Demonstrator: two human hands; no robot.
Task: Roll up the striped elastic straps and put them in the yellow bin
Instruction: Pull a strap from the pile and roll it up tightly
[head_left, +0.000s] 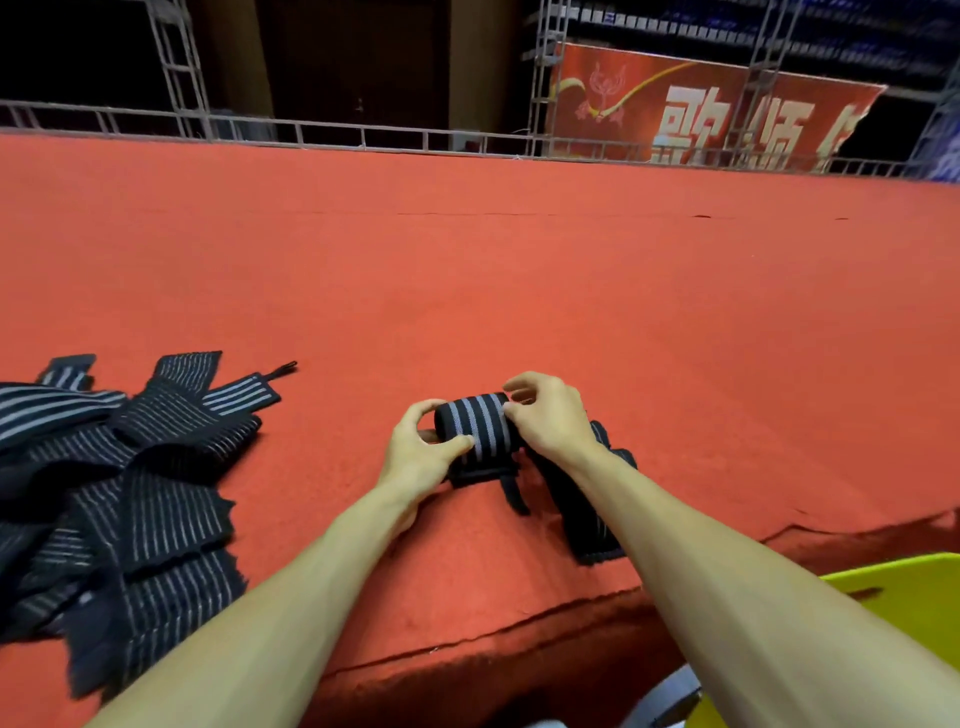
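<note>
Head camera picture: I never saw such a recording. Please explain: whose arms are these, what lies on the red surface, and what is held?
No machine: a person wears a camera on the head, so you look down along their bare arms. The left hand and the right hand grip a partly rolled striped strap at its two ends; its loose tail trails toward the person on the red carpet. A pile of unrolled straps lies at the left. A yellow bin shows at the lower right.

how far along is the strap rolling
Done: cannot tell; the yellow bin is mostly out of frame. In hand: left hand and right hand grip a partly rolled strap, its tail loose on the red carpet. Left: a pile of unrolled straps.
</note>
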